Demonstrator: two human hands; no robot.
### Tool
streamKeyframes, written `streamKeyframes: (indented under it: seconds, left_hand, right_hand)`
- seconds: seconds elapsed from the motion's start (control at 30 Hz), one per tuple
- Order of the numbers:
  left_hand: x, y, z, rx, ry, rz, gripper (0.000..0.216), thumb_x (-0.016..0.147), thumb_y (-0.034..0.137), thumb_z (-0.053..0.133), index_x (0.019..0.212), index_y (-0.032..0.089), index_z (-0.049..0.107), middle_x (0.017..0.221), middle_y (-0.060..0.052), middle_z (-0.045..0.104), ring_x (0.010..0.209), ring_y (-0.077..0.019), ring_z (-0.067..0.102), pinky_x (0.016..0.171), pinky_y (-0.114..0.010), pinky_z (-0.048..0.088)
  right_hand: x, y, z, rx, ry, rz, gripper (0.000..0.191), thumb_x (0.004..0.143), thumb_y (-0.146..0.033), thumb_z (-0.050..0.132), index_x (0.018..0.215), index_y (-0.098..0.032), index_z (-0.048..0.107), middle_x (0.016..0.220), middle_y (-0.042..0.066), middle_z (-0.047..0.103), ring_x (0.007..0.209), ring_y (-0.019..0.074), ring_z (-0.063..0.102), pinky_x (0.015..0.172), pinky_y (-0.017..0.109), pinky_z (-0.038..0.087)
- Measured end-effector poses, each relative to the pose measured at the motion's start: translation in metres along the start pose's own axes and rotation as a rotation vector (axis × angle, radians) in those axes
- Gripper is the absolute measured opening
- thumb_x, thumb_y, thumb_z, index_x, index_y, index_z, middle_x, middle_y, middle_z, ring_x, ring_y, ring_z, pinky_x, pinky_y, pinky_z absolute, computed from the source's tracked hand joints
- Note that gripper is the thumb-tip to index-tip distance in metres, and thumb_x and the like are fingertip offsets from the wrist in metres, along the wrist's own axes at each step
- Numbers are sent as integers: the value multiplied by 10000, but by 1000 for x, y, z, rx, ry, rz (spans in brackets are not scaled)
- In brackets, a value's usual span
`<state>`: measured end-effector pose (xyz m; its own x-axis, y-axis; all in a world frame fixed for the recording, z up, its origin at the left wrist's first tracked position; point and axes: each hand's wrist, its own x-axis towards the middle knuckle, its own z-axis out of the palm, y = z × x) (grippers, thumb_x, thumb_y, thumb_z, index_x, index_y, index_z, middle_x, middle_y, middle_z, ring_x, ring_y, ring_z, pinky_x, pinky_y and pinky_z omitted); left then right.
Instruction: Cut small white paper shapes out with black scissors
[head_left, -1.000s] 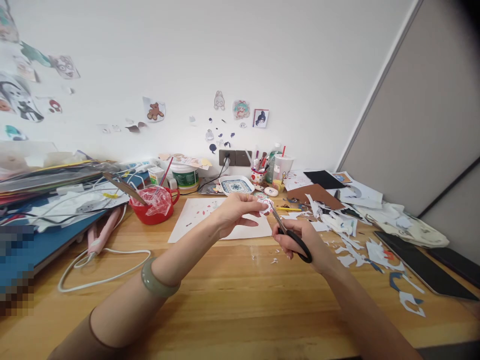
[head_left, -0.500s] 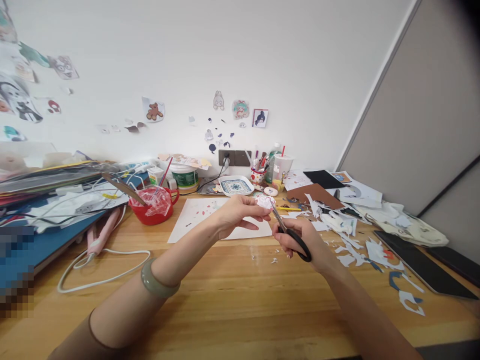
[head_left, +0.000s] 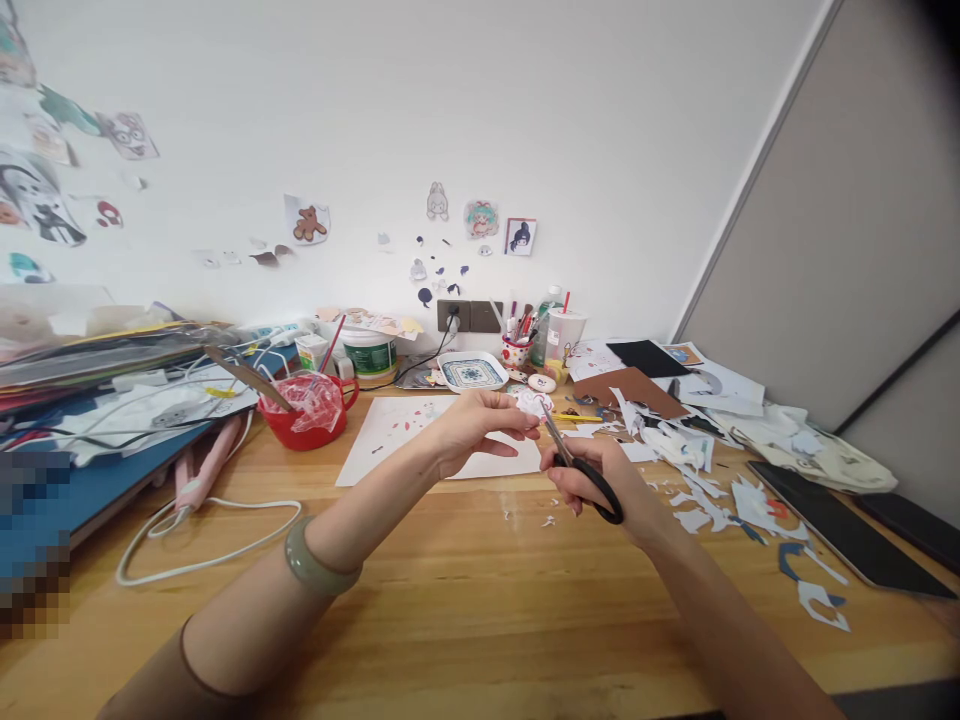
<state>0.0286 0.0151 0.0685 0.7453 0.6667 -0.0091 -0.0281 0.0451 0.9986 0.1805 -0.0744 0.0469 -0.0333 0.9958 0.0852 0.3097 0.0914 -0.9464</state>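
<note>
My left hand [head_left: 484, 428] pinches a small white paper piece with reddish markings [head_left: 531, 401] between thumb and fingers, above the wooden desk. Black-handled scissors [head_left: 596, 485] are gripped in my right hand [head_left: 600, 478], their blades pointing up and left against the paper's right edge. Whether the blades are parted is too small to tell. Beneath my left hand lies a white sheet [head_left: 375, 455] with small red cutouts on it. Tiny paper scraps [head_left: 549, 521] are scattered on the desk below the scissors.
A red bowl [head_left: 304, 425] with plastic wrap and a patterned dish [head_left: 472, 371] stand behind, beside a cup of brushes [head_left: 517, 352]. Offcuts [head_left: 697, 505] and a dark tablet [head_left: 847, 530] lie right. A pink corded tool [head_left: 206, 468] is left.
Both hands keep almost the same place. The paper piece and the scissors have shifted very slightly; both are still held.
</note>
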Motion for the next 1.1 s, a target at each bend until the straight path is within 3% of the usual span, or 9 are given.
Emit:
streamKeyframes:
  seconds: [1.1]
  left_hand:
    - [1,1,1,-35,24,-21,248,546,328,678,669,124,606,692,-33,582,669,-105,507,573,-225,418]
  right_hand:
    - [1,6,-1,-46,18,-13,88,684,-241,495,671,-157,517,442,-68,371,380,57,374,371,183,369]
